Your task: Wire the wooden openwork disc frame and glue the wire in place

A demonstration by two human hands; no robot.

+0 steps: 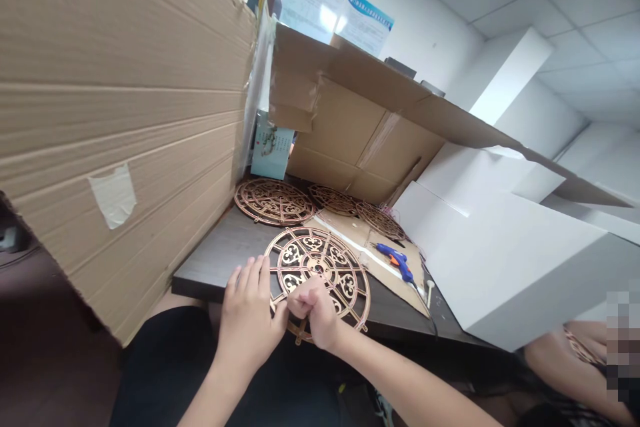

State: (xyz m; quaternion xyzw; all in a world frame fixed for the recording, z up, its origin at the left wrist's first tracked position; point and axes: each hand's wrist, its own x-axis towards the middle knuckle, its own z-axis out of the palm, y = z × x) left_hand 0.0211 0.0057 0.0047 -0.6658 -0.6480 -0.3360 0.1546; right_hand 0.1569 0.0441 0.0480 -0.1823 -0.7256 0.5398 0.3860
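Head view, looking down at a dark wood-grain tabletop (220, 257). Left hand (247, 310) open, fingers spread and slightly curved, its thumb side against the left rim of a round, bronze-toned, laser-cut fretwork wheel (345, 273). Right hand (315, 313) closed in a tight pinch over the wheel's lower part, a small spoke-like piece jutting just below. Wheel held up near the table's near edge, tilted, between both hands.

Farther along the table, three more fretwork wheels: one flat at the far left (274, 202), two smaller-looking ones beyond (333, 200) (380, 221), the last leaning at the far end of a torn brown cardboard sheet (395, 280). On that sheet, a blue-and-orange hot-glue gun (395, 261).

At far left, a tall corrugated cardboard panel (115, 113) with a strip of pale tape (114, 195); ahead, an open brown cardboard box (360, 127), a pale teal printed carton (273, 147) beside it. To the right, large white foam blocks (510, 260). At the lower right edge, a co-worker's bare arm (565, 360) near another piece of fretwork (583, 347). High on the far wall, blue-headed posters (313, 3), their writing too small to read.
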